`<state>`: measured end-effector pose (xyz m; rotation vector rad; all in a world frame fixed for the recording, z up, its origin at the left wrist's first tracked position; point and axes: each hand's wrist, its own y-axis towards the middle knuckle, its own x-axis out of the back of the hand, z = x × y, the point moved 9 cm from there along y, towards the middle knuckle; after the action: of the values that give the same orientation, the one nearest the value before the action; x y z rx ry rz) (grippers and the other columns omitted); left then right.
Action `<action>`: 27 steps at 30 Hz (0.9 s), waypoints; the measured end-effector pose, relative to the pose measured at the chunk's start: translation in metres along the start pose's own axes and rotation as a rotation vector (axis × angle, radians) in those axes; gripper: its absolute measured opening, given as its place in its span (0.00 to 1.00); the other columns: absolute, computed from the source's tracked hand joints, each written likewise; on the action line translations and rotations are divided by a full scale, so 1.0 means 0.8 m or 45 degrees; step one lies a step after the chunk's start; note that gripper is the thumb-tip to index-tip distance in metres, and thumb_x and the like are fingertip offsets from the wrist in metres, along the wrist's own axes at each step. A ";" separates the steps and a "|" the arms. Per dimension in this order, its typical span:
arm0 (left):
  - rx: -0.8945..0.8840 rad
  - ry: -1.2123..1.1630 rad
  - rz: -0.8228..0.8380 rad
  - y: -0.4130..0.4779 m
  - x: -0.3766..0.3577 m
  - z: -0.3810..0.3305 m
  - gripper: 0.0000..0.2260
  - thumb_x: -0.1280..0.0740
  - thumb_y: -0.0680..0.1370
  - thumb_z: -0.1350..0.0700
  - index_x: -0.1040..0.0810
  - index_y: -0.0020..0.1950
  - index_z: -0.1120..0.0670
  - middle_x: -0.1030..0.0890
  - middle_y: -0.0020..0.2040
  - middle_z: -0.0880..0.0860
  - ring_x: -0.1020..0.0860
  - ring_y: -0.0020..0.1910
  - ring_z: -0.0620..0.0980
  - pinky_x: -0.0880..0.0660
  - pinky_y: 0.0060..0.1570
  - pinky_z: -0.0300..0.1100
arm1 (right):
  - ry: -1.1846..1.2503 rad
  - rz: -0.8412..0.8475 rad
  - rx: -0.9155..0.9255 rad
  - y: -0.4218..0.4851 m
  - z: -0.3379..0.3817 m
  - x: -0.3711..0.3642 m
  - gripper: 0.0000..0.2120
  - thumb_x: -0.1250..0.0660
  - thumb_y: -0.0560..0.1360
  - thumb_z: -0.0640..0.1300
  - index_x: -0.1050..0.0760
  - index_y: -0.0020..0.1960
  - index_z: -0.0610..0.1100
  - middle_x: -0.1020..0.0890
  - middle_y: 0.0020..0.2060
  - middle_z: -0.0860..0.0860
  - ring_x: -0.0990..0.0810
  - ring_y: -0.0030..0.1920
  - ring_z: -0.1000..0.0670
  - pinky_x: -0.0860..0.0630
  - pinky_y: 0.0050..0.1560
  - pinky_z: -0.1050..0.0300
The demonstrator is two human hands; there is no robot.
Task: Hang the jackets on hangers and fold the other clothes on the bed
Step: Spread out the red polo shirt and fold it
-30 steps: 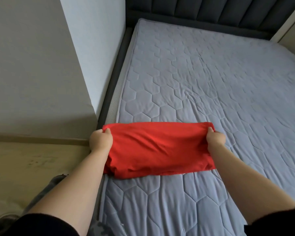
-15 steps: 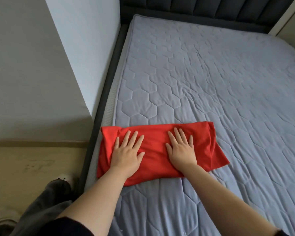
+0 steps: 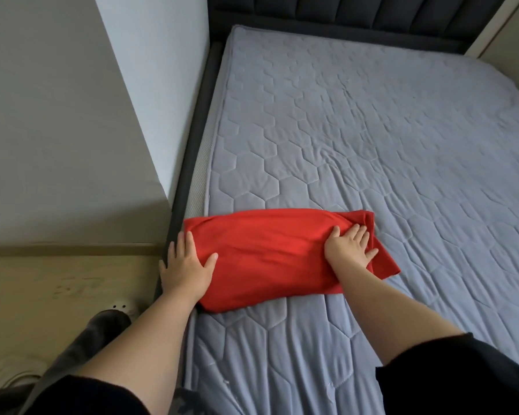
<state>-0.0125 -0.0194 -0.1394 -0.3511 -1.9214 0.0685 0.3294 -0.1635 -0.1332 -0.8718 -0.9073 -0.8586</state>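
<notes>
The folded red garment (image 3: 270, 256) lies lengthwise left to right across the frame's middle, left hand (image 3: 186, 265) and right hand (image 3: 349, 247) pressing flat, fingers spread, on its ends.

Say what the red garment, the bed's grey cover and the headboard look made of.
Red garment: soft matte knit, likely cotton jersey; it creases softly. Grey cover: quilted fabric, stitched in hexagons, slightly puckered. Headboard: dark padded upholstery in vertical channels; fabric or leatherette, cannot tell.
</notes>
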 end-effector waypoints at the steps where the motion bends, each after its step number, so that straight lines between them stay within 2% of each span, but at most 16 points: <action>1: 0.058 -0.147 -0.065 -0.001 0.012 0.002 0.37 0.38 0.77 0.42 0.51 0.77 0.56 0.43 0.76 0.57 0.42 0.73 0.58 0.41 0.69 0.53 | 0.025 -0.042 0.035 -0.006 0.012 0.007 0.31 0.55 0.81 0.54 0.58 0.77 0.40 0.56 0.77 0.46 0.59 0.76 0.49 0.62 0.74 0.42; 3: 0.178 -0.365 -0.193 -0.001 0.035 0.010 0.38 0.32 0.74 0.46 0.46 0.76 0.60 0.35 0.71 0.62 0.36 0.69 0.62 0.38 0.65 0.52 | 0.045 -0.183 0.317 -0.030 0.051 0.018 0.30 0.51 0.81 0.51 0.56 0.77 0.40 0.55 0.77 0.45 0.59 0.76 0.48 0.63 0.73 0.44; 5: 0.195 -0.415 -0.188 0.007 0.045 0.012 0.33 0.31 0.74 0.49 0.38 0.73 0.61 0.30 0.67 0.63 0.32 0.66 0.61 0.35 0.63 0.51 | 0.033 -0.279 0.738 -0.077 0.096 0.013 0.28 0.47 0.80 0.48 0.51 0.77 0.41 0.52 0.77 0.45 0.57 0.77 0.48 0.64 0.72 0.49; 6: 0.176 -0.436 -0.130 0.010 0.044 0.010 0.27 0.31 0.74 0.49 0.32 0.68 0.61 0.26 0.64 0.62 0.29 0.64 0.61 0.32 0.60 0.49 | 0.025 -0.267 0.895 -0.102 0.110 0.002 0.28 0.47 0.80 0.48 0.48 0.77 0.42 0.51 0.77 0.45 0.56 0.77 0.48 0.64 0.72 0.50; 8: 0.179 -0.522 0.034 0.011 0.034 0.007 0.18 0.31 0.74 0.49 0.26 0.57 0.59 0.22 0.57 0.60 0.24 0.57 0.60 0.29 0.51 0.45 | 0.006 -0.117 1.011 -0.135 0.115 -0.031 0.27 0.46 0.80 0.50 0.48 0.77 0.45 0.50 0.77 0.47 0.55 0.77 0.48 0.61 0.73 0.50; 10: 0.231 -0.592 0.127 0.007 0.026 0.008 0.20 0.30 0.73 0.47 0.26 0.57 0.60 0.22 0.58 0.60 0.24 0.58 0.59 0.31 0.49 0.43 | -0.045 0.069 0.968 -0.141 0.103 -0.066 0.28 0.47 0.80 0.53 0.50 0.77 0.46 0.51 0.77 0.48 0.54 0.77 0.50 0.59 0.74 0.50; 13: 0.344 -0.664 0.175 0.002 0.020 0.017 0.30 0.28 0.71 0.45 0.28 0.65 0.63 0.24 0.63 0.61 0.25 0.61 0.59 0.29 0.57 0.45 | -0.068 0.172 0.916 -0.132 0.098 -0.080 0.29 0.48 0.80 0.54 0.52 0.77 0.46 0.51 0.77 0.50 0.55 0.77 0.51 0.59 0.74 0.50; 17: 0.253 -0.807 0.157 -0.002 0.031 0.002 0.18 0.26 0.69 0.51 0.20 0.54 0.59 0.18 0.52 0.58 0.20 0.51 0.56 0.26 0.50 0.44 | -0.122 0.239 0.886 -0.132 0.099 -0.084 0.29 0.49 0.80 0.54 0.54 0.77 0.47 0.52 0.77 0.50 0.56 0.77 0.51 0.59 0.74 0.50; 19: 0.192 -0.882 0.202 -0.007 0.034 -0.012 0.15 0.26 0.69 0.55 0.20 0.54 0.58 0.17 0.51 0.57 0.20 0.50 0.55 0.26 0.51 0.44 | -0.107 0.281 0.860 -0.134 0.101 -0.082 0.29 0.48 0.81 0.54 0.53 0.77 0.46 0.52 0.77 0.50 0.56 0.77 0.51 0.59 0.74 0.49; 21: 0.194 -0.919 0.276 -0.013 0.032 -0.020 0.16 0.28 0.70 0.58 0.20 0.56 0.59 0.18 0.52 0.57 0.21 0.50 0.55 0.26 0.51 0.44 | 0.065 0.386 0.762 -0.136 0.109 -0.074 0.27 0.47 0.81 0.52 0.49 0.77 0.45 0.49 0.77 0.49 0.53 0.76 0.51 0.58 0.74 0.50; 22: 0.213 -0.959 0.294 -0.016 0.032 -0.020 0.15 0.29 0.70 0.60 0.21 0.57 0.59 0.19 0.52 0.57 0.21 0.50 0.55 0.26 0.49 0.43 | 0.234 0.440 0.704 -0.137 0.111 -0.063 0.25 0.46 0.81 0.50 0.45 0.76 0.44 0.44 0.76 0.48 0.48 0.76 0.51 0.54 0.75 0.52; 23: 0.233 -1.028 0.291 -0.018 0.035 -0.020 0.15 0.30 0.71 0.62 0.22 0.57 0.60 0.19 0.52 0.58 0.21 0.48 0.55 0.26 0.46 0.42 | 0.429 0.484 0.615 -0.137 0.113 -0.053 0.22 0.46 0.81 0.49 0.39 0.73 0.44 0.36 0.73 0.47 0.40 0.73 0.50 0.46 0.73 0.57; 24: 0.248 -1.123 0.276 -0.020 0.040 -0.020 0.14 0.31 0.71 0.65 0.22 0.56 0.60 0.19 0.51 0.58 0.21 0.46 0.55 0.27 0.45 0.42 | 0.536 0.471 0.529 -0.137 0.113 -0.042 0.18 0.45 0.81 0.49 0.33 0.69 0.45 0.27 0.65 0.49 0.31 0.66 0.50 0.34 0.65 0.66; 25: 0.257 -1.235 0.261 -0.021 0.047 -0.020 0.14 0.32 0.71 0.66 0.22 0.56 0.60 0.19 0.50 0.59 0.21 0.44 0.55 0.26 0.44 0.42 | 0.572 0.424 0.482 -0.137 0.111 -0.032 0.16 0.44 0.81 0.51 0.30 0.65 0.47 0.22 0.56 0.52 0.25 0.57 0.52 0.27 0.51 0.72; 26: 0.256 -1.349 0.250 -0.022 0.056 -0.022 0.14 0.32 0.71 0.68 0.22 0.56 0.60 0.18 0.48 0.59 0.21 0.43 0.55 0.25 0.43 0.43 | 0.647 0.456 0.459 -0.141 0.114 -0.028 0.15 0.44 0.81 0.52 0.30 0.64 0.48 0.23 0.52 0.55 0.24 0.52 0.54 0.27 0.42 0.72; 27: 0.246 -1.455 0.245 -0.023 0.063 -0.024 0.14 0.33 0.71 0.69 0.22 0.55 0.59 0.18 0.45 0.58 0.20 0.40 0.54 0.24 0.41 0.42 | 0.743 0.512 0.441 -0.146 0.118 -0.028 0.17 0.45 0.81 0.51 0.31 0.67 0.47 0.24 0.56 0.54 0.25 0.55 0.53 0.28 0.45 0.71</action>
<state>-0.0158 -0.0253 -0.0826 -0.4035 -2.9577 0.7045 0.1908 -0.1188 -0.0906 -0.4351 -0.3319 -0.5337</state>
